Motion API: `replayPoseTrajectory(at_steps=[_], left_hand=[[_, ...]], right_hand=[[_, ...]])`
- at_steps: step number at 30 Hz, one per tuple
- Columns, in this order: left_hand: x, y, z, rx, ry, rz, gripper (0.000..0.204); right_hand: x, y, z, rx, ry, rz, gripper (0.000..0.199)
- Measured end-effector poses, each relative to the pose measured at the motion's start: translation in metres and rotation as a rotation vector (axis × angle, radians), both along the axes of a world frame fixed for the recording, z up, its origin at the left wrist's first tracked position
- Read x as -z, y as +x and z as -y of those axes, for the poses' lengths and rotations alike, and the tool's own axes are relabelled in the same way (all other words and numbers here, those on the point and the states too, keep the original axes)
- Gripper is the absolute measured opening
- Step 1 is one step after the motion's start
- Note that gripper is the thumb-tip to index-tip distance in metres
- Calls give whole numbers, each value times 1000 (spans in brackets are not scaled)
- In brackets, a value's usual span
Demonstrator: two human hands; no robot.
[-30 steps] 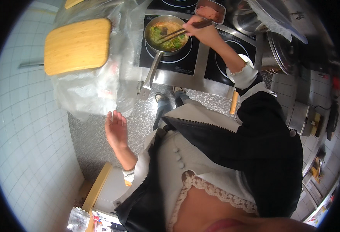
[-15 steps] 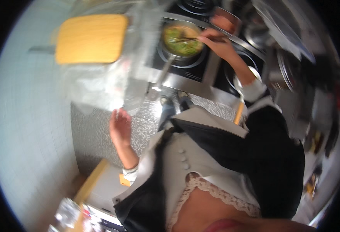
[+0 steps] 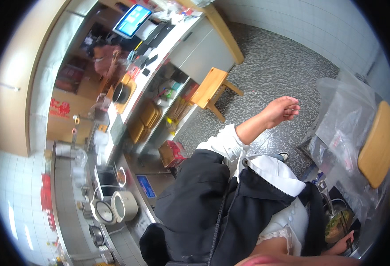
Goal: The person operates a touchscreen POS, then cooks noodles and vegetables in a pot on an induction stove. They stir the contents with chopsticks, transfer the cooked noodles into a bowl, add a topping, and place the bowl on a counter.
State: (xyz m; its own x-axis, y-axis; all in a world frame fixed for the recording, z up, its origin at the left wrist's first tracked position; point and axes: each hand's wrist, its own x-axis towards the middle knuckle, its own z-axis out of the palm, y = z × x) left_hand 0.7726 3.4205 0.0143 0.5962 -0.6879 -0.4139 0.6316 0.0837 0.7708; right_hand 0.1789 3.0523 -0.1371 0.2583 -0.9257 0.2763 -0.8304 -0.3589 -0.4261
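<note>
The pan [image 3: 338, 207] is seen at lower right, its handle [image 3: 325, 191] pointed away from the right hand [image 3: 344, 244], the nearer one, by which chopsticks [image 3: 344, 223] are gripped; the left hand [image 3: 285, 111], loosely curled, nothing visibly held, is kept well apart.

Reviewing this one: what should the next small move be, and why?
Probably turn the head toward the pan before moving the chopsticks. The right hand holds them at the pan, which has food in it, yet all this sits at the view's lower right edge. The left hand is empty, away from the handle.
</note>
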Motion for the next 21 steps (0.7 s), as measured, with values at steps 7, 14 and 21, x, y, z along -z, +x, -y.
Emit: replayPoseTrajectory(at_steps=[7, 14, 21], left_hand=[[8, -22, -31, -148, -40, -14, 16], [18, -26, -5, -61, -28, -74, 17], [25, -28, 7, -12, -26, -101, 17]], right_hand=[[18, -23, 68, 182, 548, 654, 37], [-13, 8, -12, -18, 220, 100, 31], [-22, -4, -20, 234, 382, 364, 35]])
